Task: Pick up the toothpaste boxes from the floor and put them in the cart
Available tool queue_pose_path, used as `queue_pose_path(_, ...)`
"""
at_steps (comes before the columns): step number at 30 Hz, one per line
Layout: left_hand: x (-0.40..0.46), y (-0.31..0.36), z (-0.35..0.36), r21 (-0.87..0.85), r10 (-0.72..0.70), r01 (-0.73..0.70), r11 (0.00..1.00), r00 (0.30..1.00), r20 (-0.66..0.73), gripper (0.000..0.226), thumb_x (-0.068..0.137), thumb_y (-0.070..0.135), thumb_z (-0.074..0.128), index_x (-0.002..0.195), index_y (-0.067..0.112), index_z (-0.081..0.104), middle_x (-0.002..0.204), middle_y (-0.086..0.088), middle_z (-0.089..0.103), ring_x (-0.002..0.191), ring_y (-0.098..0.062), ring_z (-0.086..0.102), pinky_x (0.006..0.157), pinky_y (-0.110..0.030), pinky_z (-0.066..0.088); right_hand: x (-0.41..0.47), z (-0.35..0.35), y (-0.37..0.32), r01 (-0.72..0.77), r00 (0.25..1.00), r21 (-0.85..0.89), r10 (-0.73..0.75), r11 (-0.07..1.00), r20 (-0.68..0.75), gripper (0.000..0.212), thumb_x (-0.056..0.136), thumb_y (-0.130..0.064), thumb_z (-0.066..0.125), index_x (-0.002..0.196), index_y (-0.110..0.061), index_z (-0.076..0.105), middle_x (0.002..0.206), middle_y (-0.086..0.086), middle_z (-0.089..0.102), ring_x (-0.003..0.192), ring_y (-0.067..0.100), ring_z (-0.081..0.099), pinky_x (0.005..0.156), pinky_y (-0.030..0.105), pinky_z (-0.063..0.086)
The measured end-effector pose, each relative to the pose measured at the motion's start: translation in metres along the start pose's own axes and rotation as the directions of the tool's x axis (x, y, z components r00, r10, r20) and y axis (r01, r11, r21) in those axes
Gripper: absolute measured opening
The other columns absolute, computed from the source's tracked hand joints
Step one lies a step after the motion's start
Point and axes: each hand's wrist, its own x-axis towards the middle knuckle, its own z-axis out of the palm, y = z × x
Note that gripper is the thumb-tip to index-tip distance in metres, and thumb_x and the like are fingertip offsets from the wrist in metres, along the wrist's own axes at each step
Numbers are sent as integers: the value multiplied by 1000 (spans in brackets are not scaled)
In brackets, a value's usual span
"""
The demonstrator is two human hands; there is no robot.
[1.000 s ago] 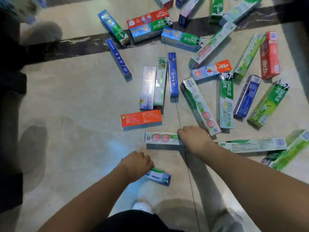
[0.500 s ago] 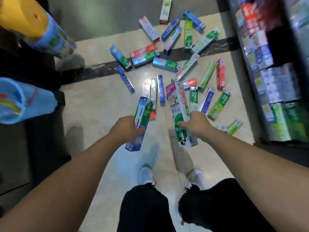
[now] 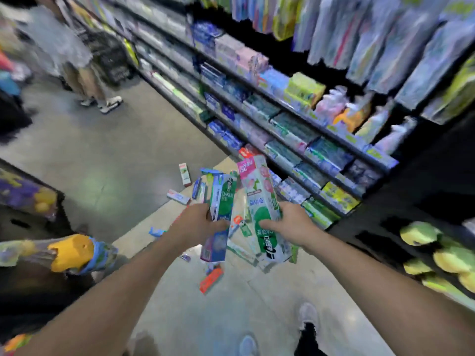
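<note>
Two toothpaste boxes are off the floor (image 3: pixel 108 155), one per hand. Head view only, heavily motion-blurred. Left hand (image 3: pixel 195 224) grips a green and blue Darlie box (image 3: pixel 220 214), fingers curled round its middle, the box near upright and tilted slightly. Right hand (image 3: pixel 290 224) grips a larger white and green box with a pink top (image 3: pixel 259 199), thumb across its front face, also held up at an angle. Both boxes sit in the air in front of the person, close beside each other, not touching as far as the blur allows.

Progress, as a judgement: early. Neither held box is in a cart yet, and no cart can be made out clearly; a dark basket-like shape (image 3: pixel 113 60) far down the aisle by another person's legs (image 3: pixel 84 80) is too blurred to name. Many boxes remain scattered on the floor (image 3: pixel 185 173) past the hands, plus an orange box (image 3: pixel 211 280) lower down. Store shelves (image 3: pixel 295 140) of boxed goods run along the right.

Versus half a second ago: same two boxes in the same hands, but the view has swung up from the floor toward the aisle and shelves. The person has straightened from the crouch of one second ago, when both hands were down on boxes on the floor.
</note>
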Motion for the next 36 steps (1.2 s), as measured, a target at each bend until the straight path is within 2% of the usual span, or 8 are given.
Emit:
queue_pose_path(9, -41, 168, 52, 54, 320, -338, 940, 924, 208, 55, 76, 58, 72, 74, 4, 64, 62, -9, 61, 63, -29, 67, 63, -46, 59, -150, -99, 96, -176, 940, 169, 217, 970, -264, 39, 80, -43, 76, 79, -13, 51, 77, 4, 57, 66, 18, 54, 58, 32, 37)
queue_pose_path(13, -70, 253, 131, 110, 420, -489, 865, 827, 374, 53, 78, 61, 70, 70, 13, 50, 62, -3, 51, 56, -18, 52, 53, -31, 41, -225, -138, 181, -296, 841, 306, 399, 905, -366, 36, 78, -40, 77, 94, -11, 61, 86, 0, 67, 73, 15, 64, 59, 31, 54)
queue_pose_path(17, -114, 336, 226, 53, 443, -546, 836, 728, 523, 63, 70, 66, 69, 84, 5, 62, 81, -17, 67, 75, -27, 70, 65, -45, 57, -314, -172, 274, -410, 705, 398, 562, 821, -433, 38, 80, -44, 75, 98, -16, 58, 87, 0, 66, 74, 15, 65, 56, 30, 55)
queue_pose_path(20, -163, 394, 295, 25, 445, -573, 819, 663, 602, 49, 81, 54, 71, 96, 7, 69, 94, -15, 73, 80, -25, 71, 68, -41, 59, -383, -190, 337, -433, 621, 508, 655, 745, -431, 35, 84, -39, 73, 98, -12, 57, 84, 1, 63, 68, 13, 63, 44, 21, 46)
queue_pose_path(24, -228, 451, 376, 6, 461, -636, 772, 566, 684, 24, 88, 42, 70, 81, 20, 65, 87, -4, 72, 72, -14, 67, 55, -25, 54, -460, -203, 412, -423, 520, 626, 742, 655, -424, 38, 80, -38, 77, 103, -12, 60, 91, 5, 68, 78, 19, 68, 64, 36, 61)
queue_pose_path(28, -280, 498, 438, 12, 482, -717, 697, 480, 733, 21, 88, 44, 69, 79, 26, 63, 79, 6, 68, 65, -3, 61, 47, -13, 43, -520, -214, 466, -392, 438, 726, 808, 566, -393, 42, 81, -34, 77, 110, -9, 57, 93, 7, 67, 76, 18, 68, 57, 31, 60)
queue_pose_path(33, -315, 553, 496, 62, 446, -754, 654, 450, 774, 43, 82, 59, 68, 93, 17, 67, 92, -9, 72, 82, -24, 71, 76, -44, 61, -561, -229, 515, -374, 375, 792, 860, 483, -347, 43, 83, -31, 75, 111, -4, 56, 90, 6, 64, 72, 15, 66, 50, 23, 56)
queue_pose_path(36, -323, 581, 524, 83, 431, -780, 621, 428, 794, 35, 88, 54, 65, 92, 19, 65, 91, -5, 71, 80, -22, 69, 59, -29, 55, -567, -241, 539, -344, 343, 827, 879, 445, -331, 45, 83, -30, 76, 112, -4, 55, 91, 6, 63, 73, 15, 66, 47, 20, 53)
